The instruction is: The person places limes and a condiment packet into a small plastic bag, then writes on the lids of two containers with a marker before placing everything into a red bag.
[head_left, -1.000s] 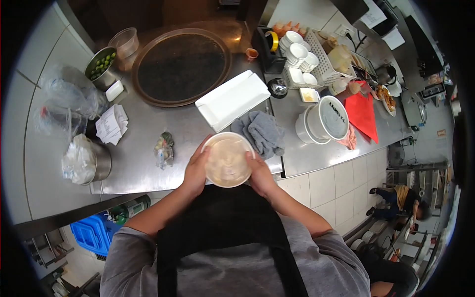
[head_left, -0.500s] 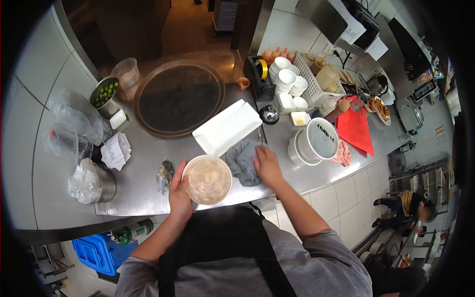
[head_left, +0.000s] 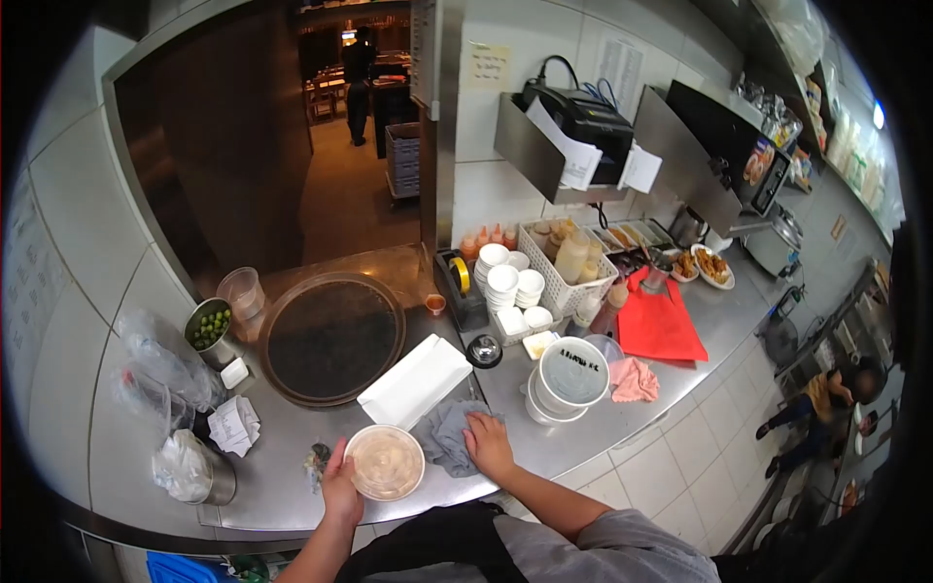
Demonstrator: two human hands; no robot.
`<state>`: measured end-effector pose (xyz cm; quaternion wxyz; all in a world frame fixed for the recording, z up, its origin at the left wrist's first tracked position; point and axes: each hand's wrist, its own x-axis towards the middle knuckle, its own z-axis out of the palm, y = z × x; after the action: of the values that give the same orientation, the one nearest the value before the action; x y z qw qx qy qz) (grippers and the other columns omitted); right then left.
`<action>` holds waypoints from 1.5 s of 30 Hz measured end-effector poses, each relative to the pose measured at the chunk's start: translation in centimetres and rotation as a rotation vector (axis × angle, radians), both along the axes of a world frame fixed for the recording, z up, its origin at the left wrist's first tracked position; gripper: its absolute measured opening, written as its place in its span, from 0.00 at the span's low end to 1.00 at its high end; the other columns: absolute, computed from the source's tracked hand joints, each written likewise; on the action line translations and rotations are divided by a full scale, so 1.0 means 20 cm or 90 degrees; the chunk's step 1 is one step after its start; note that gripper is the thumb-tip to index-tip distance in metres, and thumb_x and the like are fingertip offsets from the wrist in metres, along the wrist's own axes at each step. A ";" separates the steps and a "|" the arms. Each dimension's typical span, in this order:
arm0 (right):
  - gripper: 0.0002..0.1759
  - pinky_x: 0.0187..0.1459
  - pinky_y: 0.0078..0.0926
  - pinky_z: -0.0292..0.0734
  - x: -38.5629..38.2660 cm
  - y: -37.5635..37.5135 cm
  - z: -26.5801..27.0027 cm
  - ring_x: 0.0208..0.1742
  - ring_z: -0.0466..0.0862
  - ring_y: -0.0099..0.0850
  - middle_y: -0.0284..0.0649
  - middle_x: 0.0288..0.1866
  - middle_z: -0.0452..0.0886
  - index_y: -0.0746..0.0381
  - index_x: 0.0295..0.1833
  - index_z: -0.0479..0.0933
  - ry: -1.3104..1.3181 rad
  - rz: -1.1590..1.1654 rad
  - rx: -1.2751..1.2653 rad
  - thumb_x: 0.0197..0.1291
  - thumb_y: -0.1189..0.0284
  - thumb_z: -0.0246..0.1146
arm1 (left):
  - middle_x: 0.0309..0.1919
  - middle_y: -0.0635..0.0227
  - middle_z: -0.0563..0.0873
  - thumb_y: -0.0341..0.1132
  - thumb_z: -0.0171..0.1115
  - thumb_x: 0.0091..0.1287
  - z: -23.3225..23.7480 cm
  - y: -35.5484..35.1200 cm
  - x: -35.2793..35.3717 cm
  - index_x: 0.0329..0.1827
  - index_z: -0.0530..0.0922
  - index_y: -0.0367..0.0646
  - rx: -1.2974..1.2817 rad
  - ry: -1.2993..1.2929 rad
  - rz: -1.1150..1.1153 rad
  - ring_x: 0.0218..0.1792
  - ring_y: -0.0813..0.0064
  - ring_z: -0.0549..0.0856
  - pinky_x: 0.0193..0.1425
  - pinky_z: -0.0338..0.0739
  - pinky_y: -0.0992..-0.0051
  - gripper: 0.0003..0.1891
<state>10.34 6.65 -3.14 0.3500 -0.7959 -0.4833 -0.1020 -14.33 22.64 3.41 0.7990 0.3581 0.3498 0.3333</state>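
My left hand [head_left: 342, 489] grips the side of a round takeaway bowl [head_left: 387, 462] with a clear lid, near the counter's front edge. Pale contents show dimly through the lid. Under my right hand [head_left: 488, 447] is a crumpled grey cloth [head_left: 445, 439], gripped at its right side; part of the fingers is hidden against it. Just behind the bowl and cloth lies a long white tray [head_left: 414, 382], set at a slant. A small plastic-wrapped bundle [head_left: 317, 464] sits left of my left hand.
A large round dark tray [head_left: 332, 338] lies at the back left, beside a metal pot of green limes [head_left: 208, 328]. Rightward stand a black call bell [head_left: 484, 351], stacked white cups [head_left: 502, 284], white lidded tubs [head_left: 571, 374] and a red sheet [head_left: 663, 325]. Other people are in the background.
The view has tilted up, showing more of the doorway and wall. My left hand still holds the bowl, and my right hand remains on the grey cloth.
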 end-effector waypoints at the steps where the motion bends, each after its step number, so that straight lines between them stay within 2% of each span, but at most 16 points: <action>1: 0.19 0.56 0.42 0.70 0.00 -0.01 0.01 0.54 0.77 0.44 0.43 0.56 0.78 0.63 0.57 0.76 0.007 0.008 0.002 0.62 0.68 0.63 | 0.68 0.55 0.73 0.26 0.46 0.77 -0.02 0.01 0.01 0.77 0.59 0.38 0.030 0.015 0.005 0.64 0.67 0.77 0.67 0.74 0.70 0.25; 5: 0.21 0.58 0.41 0.69 0.02 -0.05 0.03 0.58 0.76 0.46 0.46 0.59 0.77 0.65 0.59 0.75 0.049 0.032 -0.003 0.61 0.68 0.64 | 0.69 0.55 0.72 0.24 0.51 0.75 -0.11 0.05 0.01 0.75 0.63 0.37 0.205 0.115 0.182 0.63 0.69 0.77 0.67 0.71 0.72 0.25; 7: 0.23 0.59 0.41 0.68 0.03 -0.08 0.04 0.61 0.74 0.46 0.47 0.63 0.74 0.64 0.61 0.74 0.038 0.085 0.026 0.61 0.67 0.64 | 0.65 0.58 0.75 0.25 0.53 0.74 0.09 -0.08 0.02 0.72 0.68 0.36 0.247 0.141 0.174 0.59 0.73 0.78 0.64 0.71 0.76 0.23; 9: 0.24 0.60 0.42 0.67 0.03 -0.10 0.04 0.62 0.73 0.45 0.45 0.64 0.73 0.62 0.62 0.73 0.041 0.091 0.015 0.62 0.66 0.64 | 0.55 0.65 0.78 0.26 0.54 0.74 0.16 -0.17 0.03 0.69 0.71 0.36 0.557 0.293 0.282 0.51 0.80 0.77 0.57 0.73 0.78 0.20; 10: 0.25 0.60 0.43 0.66 0.04 -0.11 0.04 0.63 0.72 0.45 0.44 0.66 0.72 0.60 0.63 0.72 0.029 0.106 0.008 0.62 0.65 0.63 | 0.41 0.70 0.80 0.27 0.56 0.73 0.14 -0.18 0.00 0.56 0.79 0.35 0.550 0.300 0.295 0.37 0.83 0.75 0.46 0.73 0.80 0.11; 12: 0.25 0.60 0.43 0.64 0.05 -0.11 0.05 0.63 0.72 0.44 0.43 0.66 0.71 0.59 0.63 0.73 0.033 0.114 0.013 0.62 0.65 0.64 | 0.35 0.72 0.77 0.27 0.57 0.73 0.17 -0.28 -0.02 0.47 0.78 0.36 0.515 0.302 0.269 0.32 0.84 0.73 0.41 0.71 0.81 0.05; 17: 0.19 0.55 0.42 0.63 0.12 -0.20 0.10 0.55 0.75 0.42 0.40 0.56 0.75 0.56 0.52 0.76 0.021 0.188 0.184 0.53 0.69 0.68 | 0.25 0.75 0.74 0.24 0.61 0.69 0.16 -0.50 -0.05 0.27 0.66 0.44 0.573 0.347 0.243 0.24 0.87 0.68 0.31 0.65 0.83 0.14; 18: 0.17 0.52 0.42 0.64 0.18 -0.27 0.13 0.51 0.76 0.42 0.39 0.52 0.76 0.55 0.47 0.77 0.004 0.215 0.240 0.50 0.71 0.69 | 0.40 0.66 0.80 0.21 0.61 0.66 0.12 -0.52 -0.13 0.38 0.72 0.41 0.537 0.342 0.186 0.32 0.82 0.75 0.37 0.71 0.80 0.07; 19: 0.14 0.48 0.42 0.64 0.28 -0.35 0.18 0.46 0.76 0.43 0.39 0.45 0.77 0.55 0.40 0.75 0.007 0.193 0.281 0.45 0.76 0.67 | 0.40 0.66 0.80 0.21 0.61 0.66 0.17 -0.56 -0.11 0.38 0.72 0.41 0.535 0.350 0.191 0.32 0.82 0.75 0.37 0.71 0.80 0.07; 21: 0.10 0.48 0.41 0.67 0.50 -0.51 0.28 0.43 0.75 0.42 0.46 0.41 0.74 0.59 0.38 0.72 0.089 0.036 0.446 0.51 0.81 0.62 | 0.58 0.62 0.75 0.20 0.60 0.65 0.30 -0.65 -0.02 0.55 0.73 0.42 0.617 0.301 0.270 0.47 0.75 0.79 0.48 0.75 0.76 0.16; 22: 0.08 0.48 0.36 0.68 0.67 -0.59 0.33 0.42 0.73 0.38 0.45 0.41 0.73 0.62 0.40 0.70 -0.025 -0.026 0.461 0.56 0.82 0.58 | 0.68 0.62 0.66 0.19 0.59 0.64 0.25 -0.62 -0.14 0.65 0.70 0.45 0.646 0.340 0.190 0.58 0.69 0.76 0.56 0.75 0.73 0.25; 27: 0.05 0.49 0.25 0.70 1.23 -0.86 0.43 0.45 0.73 0.30 0.41 0.45 0.74 0.66 0.47 0.72 0.201 -0.230 0.664 0.70 0.77 0.54 | 0.62 0.60 0.70 0.20 0.58 0.64 0.24 -0.63 -0.21 0.60 0.72 0.42 0.661 0.365 0.193 0.53 0.69 0.77 0.54 0.75 0.73 0.21; 33: 0.14 0.53 0.31 0.75 1.65 -0.88 0.00 0.52 0.82 0.37 0.45 0.51 0.83 0.67 0.55 0.78 0.360 -0.257 0.223 0.69 0.74 0.57 | 0.50 0.57 0.76 0.18 0.60 0.60 0.27 -0.73 0.00 0.50 0.78 0.39 0.803 0.344 0.097 0.47 0.66 0.78 0.50 0.75 0.73 0.15; 35: 0.16 0.45 0.36 0.78 1.80 -0.84 -0.10 0.43 0.86 0.41 0.50 0.40 0.86 0.66 0.50 0.82 0.144 -0.364 0.190 0.66 0.65 0.61 | 0.47 0.57 0.78 0.19 0.61 0.60 0.27 -0.75 0.06 0.48 0.80 0.40 0.760 0.354 0.094 0.45 0.66 0.78 0.49 0.75 0.73 0.14; 40: 0.26 0.36 0.50 0.77 2.02 -0.74 -0.13 0.33 0.85 0.56 0.61 0.28 0.82 0.71 0.32 0.82 0.135 -0.314 -0.140 0.58 0.53 0.64 | 0.44 0.58 0.80 0.21 0.63 0.60 0.22 -0.74 0.11 0.46 0.83 0.42 0.760 0.371 0.037 0.46 0.63 0.81 0.48 0.77 0.71 0.12; 45: 0.36 0.39 0.52 0.78 2.22 -0.71 -0.17 0.40 0.85 0.60 0.66 0.29 0.81 0.74 0.30 0.82 0.050 -0.298 -0.312 0.52 0.44 0.67 | 0.40 0.61 0.82 0.22 0.64 0.61 0.20 -0.77 0.12 0.46 0.84 0.43 0.750 0.374 -0.005 0.42 0.63 0.84 0.45 0.79 0.70 0.11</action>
<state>54.78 -7.58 -6.58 0.1335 -0.9491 -0.2838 -0.0299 -12.01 7.14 7.37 0.3421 0.8129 0.3111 0.3541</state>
